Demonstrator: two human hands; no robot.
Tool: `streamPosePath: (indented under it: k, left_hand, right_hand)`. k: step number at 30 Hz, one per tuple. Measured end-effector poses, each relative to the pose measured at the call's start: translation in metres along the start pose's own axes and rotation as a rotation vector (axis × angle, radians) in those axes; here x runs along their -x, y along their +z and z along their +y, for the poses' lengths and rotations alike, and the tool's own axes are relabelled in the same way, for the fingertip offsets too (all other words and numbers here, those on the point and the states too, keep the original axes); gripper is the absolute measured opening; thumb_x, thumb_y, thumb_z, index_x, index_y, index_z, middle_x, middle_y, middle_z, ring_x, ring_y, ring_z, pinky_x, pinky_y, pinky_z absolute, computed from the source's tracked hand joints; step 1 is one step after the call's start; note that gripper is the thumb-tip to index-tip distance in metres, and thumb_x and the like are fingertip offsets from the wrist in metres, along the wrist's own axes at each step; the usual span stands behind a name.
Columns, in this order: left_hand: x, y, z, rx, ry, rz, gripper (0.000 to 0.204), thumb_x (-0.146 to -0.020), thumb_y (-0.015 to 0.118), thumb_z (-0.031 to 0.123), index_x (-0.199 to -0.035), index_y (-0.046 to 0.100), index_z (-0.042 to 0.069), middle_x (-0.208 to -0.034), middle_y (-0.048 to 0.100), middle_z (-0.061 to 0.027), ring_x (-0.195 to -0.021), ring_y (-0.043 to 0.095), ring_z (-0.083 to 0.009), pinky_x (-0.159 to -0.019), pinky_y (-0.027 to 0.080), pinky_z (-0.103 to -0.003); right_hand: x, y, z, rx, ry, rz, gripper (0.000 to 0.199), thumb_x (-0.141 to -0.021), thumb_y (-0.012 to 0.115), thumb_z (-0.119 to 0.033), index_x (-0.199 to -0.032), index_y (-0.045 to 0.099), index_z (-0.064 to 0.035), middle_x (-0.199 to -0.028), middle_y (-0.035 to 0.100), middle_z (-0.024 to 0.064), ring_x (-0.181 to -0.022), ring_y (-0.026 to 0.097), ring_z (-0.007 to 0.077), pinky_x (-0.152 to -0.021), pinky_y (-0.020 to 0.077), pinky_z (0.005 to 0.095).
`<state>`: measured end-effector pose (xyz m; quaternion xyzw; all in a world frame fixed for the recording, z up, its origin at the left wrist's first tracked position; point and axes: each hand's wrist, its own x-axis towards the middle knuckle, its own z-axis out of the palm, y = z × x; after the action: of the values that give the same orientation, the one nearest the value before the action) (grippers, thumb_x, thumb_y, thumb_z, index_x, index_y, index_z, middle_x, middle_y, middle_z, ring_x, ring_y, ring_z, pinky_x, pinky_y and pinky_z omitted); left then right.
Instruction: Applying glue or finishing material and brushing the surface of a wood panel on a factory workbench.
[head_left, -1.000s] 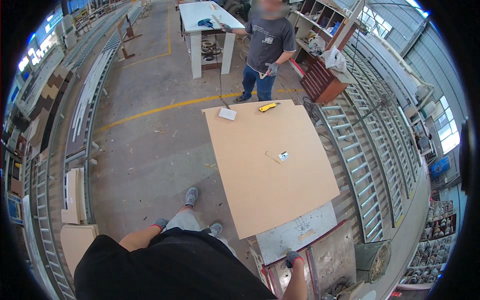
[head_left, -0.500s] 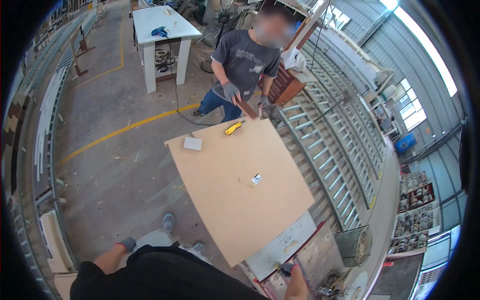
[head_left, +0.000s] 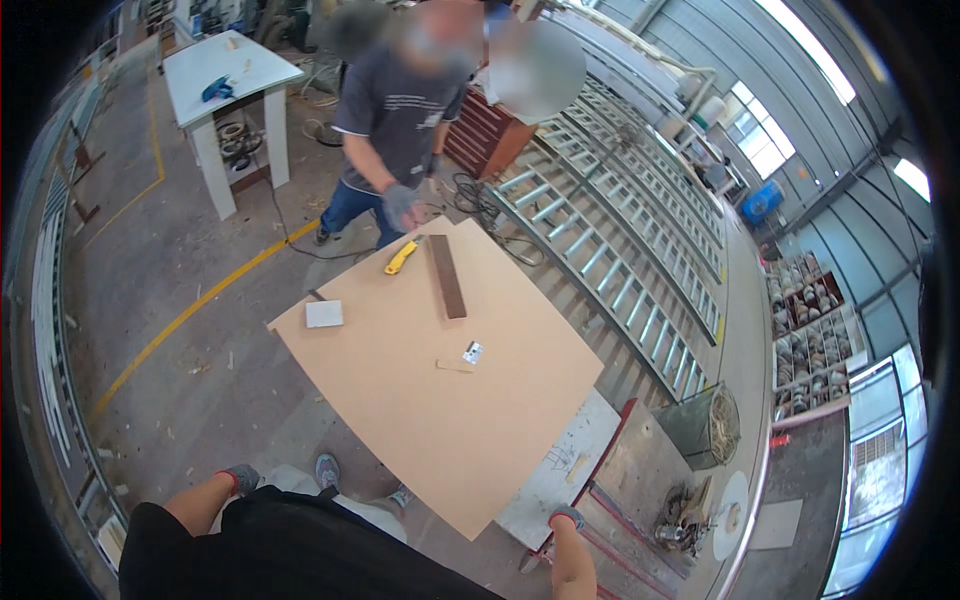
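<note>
The person wearing the camera stands at the 6 o'clock edge of a large tan board (head_left: 450, 390) that lies flat and covers most of the surface beneath it. Both forearms come in from the lower edge. The left hand (head_left: 240, 478), in a grey glove with a red cuff, hangs by the person's side at about 7 o'clock, well apart from the board; whether it is clenched or loose cannot be told. The right hand (head_left: 566, 518), gloved the same way, sits at 5 o'clock on the corner of a pale grey slab (head_left: 560, 470) that sticks out from under the board; it seems to rest on or grip that edge, but the fingers are too small to read.

On the board lie a dark brown strip of wood (head_left: 447, 276) toward 12 o'clock, a yellow-handled tool (head_left: 402, 257) just beside its far end, a small white block (head_left: 324, 314) at 10 o'clock near the edge, and a small white tag (head_left: 473, 352) near the middle.

A co-worker (head_left: 400, 110) in a grey shirt and jeans stands at the 12 o'clock edge, a gloved hand (head_left: 402, 205) lowered close to the yellow tool. Behind stands a white table (head_left: 235, 75); roller racks (head_left: 610, 230) run along the 2 o'clock side.
</note>
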<state>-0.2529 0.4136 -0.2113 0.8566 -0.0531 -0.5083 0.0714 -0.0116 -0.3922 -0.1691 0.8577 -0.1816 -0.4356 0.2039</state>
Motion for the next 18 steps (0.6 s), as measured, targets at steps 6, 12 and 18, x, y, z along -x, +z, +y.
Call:
streamPosePath:
  k: [6,12,18]
  left_hand:
    - [0.018,-0.082,0.019,0.589,0.012,-0.227,0.027,-0.082,0.059,0.021,-0.091,0.072,-0.001,-0.089,0.071,-0.0192,-0.087,0.071,-0.0291,-0.070,0.054,-0.043]
    - [0.000,-0.026,0.033,0.361,0.073,-0.023,0.035,-0.086,0.057,0.024,-0.109,0.069,0.001,-0.096,0.072,-0.0179,-0.089,0.071,-0.0285,-0.072,0.054,-0.041]
    - [0.000,-0.037,0.047,0.444,0.211,0.092,0.029,-0.091,0.053,0.025,-0.109,0.070,0.010,-0.103,0.071,-0.0111,-0.095,0.066,-0.0230,-0.079,0.052,-0.041]
  right_hand:
    - [0.025,-0.004,0.046,-0.035,0.157,0.029,0.034,-0.085,0.066,-0.022,-0.118,0.070,-0.0165,-0.116,0.071,0.0057,-0.100,0.071,0.0270,-0.067,0.0564,0.0455]
    - [0.043,-0.031,0.035,0.042,0.042,-0.038,0.037,-0.084,0.066,-0.022,-0.121,0.069,-0.0164,-0.120,0.070,0.0018,-0.106,0.069,0.0254,-0.070,0.0567,0.0444]
    - [0.017,0.005,0.051,0.036,0.090,-0.041,0.038,-0.086,0.064,-0.025,-0.123,0.068,-0.0168,-0.127,0.066,0.0003,-0.113,0.065,0.0244,-0.075,0.0552,0.0493]
